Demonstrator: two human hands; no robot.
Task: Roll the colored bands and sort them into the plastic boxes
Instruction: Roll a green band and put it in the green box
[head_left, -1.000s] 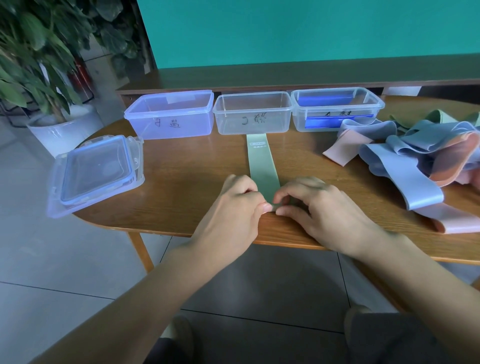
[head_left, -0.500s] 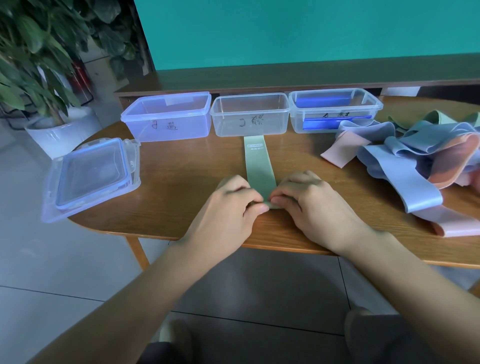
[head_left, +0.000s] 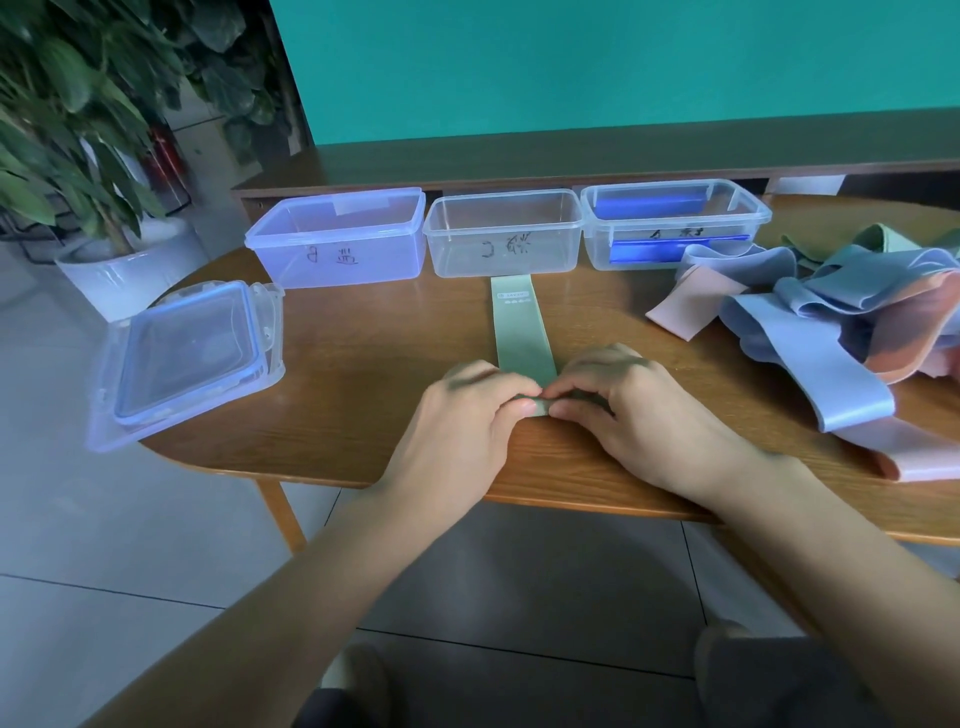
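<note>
Nearest us, at six o'clock on the oval wooden table (head_left: 363, 364), our left hand (head_left: 457, 421) and right hand (head_left: 639, 415) met fingertip to fingertip over the near end of a flat, pale green elastic band (head_left: 522, 332). The fingers and thumbs of both hands were curled round a small rolled-up portion of that band, pinching it against the tabletop just inside the near edge. From the roll the unrolled length of the green band lay straight toward twelve o'clock, its far end, marked with a small white label, reaching the foot of the middle box. At nine o'clock a clear plastic lid with a blue seal (head_left: 187, 358) rested on the table's left end, partly overhanging the edge. At three o'clock lay a loose heap of blue, pink and green bands (head_left: 841, 322), tangled together and spilling toward the near edge. Along the far side stood three open rectangular boxes in a row, touching or nearly so: a bluish translucent plastic box (head_left: 337, 239) at eleven o'clock, a clear plastic box (head_left: 504, 234) at twelve, and a clear box with blue clips (head_left: 675, 223) at one o'clock. Each carried handwritten marks on its front wall, which we could not read.
</note>
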